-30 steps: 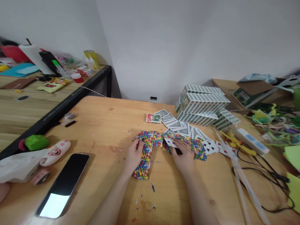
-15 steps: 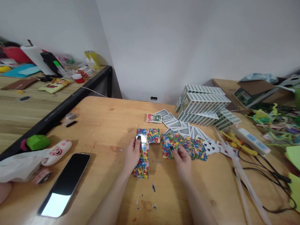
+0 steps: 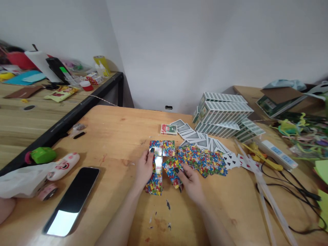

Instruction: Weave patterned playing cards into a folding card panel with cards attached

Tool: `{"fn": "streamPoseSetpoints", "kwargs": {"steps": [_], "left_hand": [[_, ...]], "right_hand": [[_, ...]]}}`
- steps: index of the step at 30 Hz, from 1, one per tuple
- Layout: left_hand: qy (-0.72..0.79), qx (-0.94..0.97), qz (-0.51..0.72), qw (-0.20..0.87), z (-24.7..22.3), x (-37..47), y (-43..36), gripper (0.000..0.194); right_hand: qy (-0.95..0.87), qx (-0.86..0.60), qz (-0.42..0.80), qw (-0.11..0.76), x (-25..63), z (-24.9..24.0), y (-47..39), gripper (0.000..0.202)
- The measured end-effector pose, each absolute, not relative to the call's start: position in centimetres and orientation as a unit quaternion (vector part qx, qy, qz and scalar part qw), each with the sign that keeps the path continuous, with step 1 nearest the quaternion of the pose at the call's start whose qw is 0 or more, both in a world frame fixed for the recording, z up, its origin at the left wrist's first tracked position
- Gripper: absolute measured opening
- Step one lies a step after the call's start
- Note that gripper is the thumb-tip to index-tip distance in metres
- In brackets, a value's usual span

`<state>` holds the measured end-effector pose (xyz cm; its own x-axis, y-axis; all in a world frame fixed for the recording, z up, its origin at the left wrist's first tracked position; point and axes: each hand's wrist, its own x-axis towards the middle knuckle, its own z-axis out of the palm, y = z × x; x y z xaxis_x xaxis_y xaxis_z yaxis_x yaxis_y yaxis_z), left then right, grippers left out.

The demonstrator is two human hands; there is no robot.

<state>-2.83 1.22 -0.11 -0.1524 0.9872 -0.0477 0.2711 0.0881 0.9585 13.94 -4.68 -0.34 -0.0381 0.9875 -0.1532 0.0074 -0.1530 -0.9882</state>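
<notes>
Holding a card: the right hand (image 3: 191,182) has its fingers pinching a bright card (image 3: 171,169), tipped, close by the laid-out cards (image 3: 154,184).
Left hand (image 3: 144,167): the thumb is on the left side of the laid-out cards; I can't tell if the fingers are pinching.
Laid-out cards: flat on the table (image 3: 115,136), like a line with one more next to the top.
Bright pile (image 3: 201,159): spread out on the right.
Gray cards (image 3: 194,135): behind the pile, near stripy boxes (image 3: 224,112).
</notes>
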Motion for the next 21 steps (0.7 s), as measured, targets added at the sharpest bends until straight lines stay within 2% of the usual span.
{"fn": "streamPoseSetpoints", "kwargs": {"steps": [11, 21], "left_hand": [[0.573, 0.467, 0.458, 0.494, 0.4, -2.8, 1.4, 0.038], [0.588, 0.477, 0.441, 0.483, 0.6, -2.7, 1.4, 0.038]], "right_hand": [[-0.473, -0.499, 0.565, 0.457, 13.5, 0.7, -5.0, 0.028], [-0.488, -0.505, 0.551, 0.451, 13.9, 0.6, -5.0, 0.027]]}}
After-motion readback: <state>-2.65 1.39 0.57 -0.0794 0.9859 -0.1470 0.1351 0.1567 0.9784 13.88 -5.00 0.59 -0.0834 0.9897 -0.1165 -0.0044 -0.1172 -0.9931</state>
